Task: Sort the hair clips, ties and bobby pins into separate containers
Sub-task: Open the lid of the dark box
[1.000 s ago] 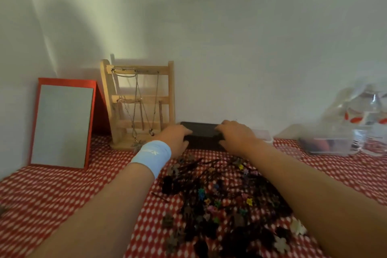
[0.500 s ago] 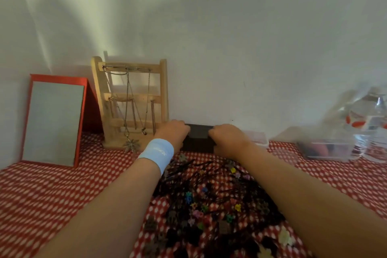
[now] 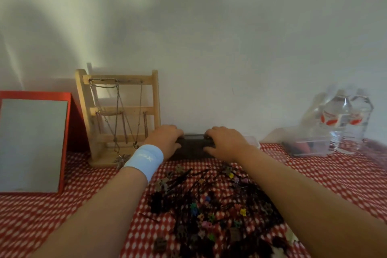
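Note:
A mixed heap of hair clips, ties and bobby pins [image 3: 211, 209] lies on the red checked tablecloth [image 3: 52, 216] between my forearms. Small coloured claw clips [image 3: 243, 211] and thin dark bobby pins [image 3: 188, 176] show in it. Behind the heap, against the wall, stands a dark box [image 3: 193, 147]. My left hand [image 3: 165, 139], with a pale blue wristband, grips the box's left end. My right hand [image 3: 225, 142] grips its right end, fingers curled over the top edge. A clear container [image 3: 252, 140] peeks out behind my right hand.
A wooden jewellery rack [image 3: 119, 115] hung with chains stands left of the box. A red-framed mirror [image 3: 33, 142] leans at the far left. At the right sit a clear plastic tub [image 3: 310, 148] and two water bottles [image 3: 347, 123]. The wall is close behind.
The view has shifted a little. Both hands stay on the dark box, with fingers now curled over its top edge rather than lying flat.

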{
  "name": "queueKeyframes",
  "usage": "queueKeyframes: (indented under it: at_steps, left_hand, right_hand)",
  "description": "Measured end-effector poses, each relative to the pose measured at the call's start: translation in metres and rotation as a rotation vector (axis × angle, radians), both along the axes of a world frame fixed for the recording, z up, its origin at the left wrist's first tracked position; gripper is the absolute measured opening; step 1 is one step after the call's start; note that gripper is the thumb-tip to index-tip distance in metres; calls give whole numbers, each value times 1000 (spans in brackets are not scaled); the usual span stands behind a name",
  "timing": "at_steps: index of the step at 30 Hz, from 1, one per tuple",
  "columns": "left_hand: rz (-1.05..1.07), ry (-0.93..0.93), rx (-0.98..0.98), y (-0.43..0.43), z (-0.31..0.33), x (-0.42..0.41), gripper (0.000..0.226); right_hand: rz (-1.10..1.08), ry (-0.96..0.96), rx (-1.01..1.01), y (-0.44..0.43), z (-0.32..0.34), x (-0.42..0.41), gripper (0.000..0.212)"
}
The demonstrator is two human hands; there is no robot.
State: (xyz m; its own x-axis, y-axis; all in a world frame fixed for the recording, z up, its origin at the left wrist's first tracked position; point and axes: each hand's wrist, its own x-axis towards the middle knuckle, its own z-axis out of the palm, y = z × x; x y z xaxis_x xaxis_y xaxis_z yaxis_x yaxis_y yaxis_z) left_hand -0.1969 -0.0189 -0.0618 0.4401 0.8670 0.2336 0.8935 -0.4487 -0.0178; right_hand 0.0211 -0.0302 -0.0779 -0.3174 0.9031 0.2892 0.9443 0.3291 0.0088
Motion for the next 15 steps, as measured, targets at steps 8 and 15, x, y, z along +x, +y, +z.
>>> queueKeyframes:
  at_steps: [8,15]
  left_hand:
    - [-35,-138,65,9,-21,-6,26]
    - [-56,-26,133,16,-25,3,71]
  right_hand:
    - [31,-26,29,12,-1,1,34]
    - [48,-145,38,13,13,1,32]
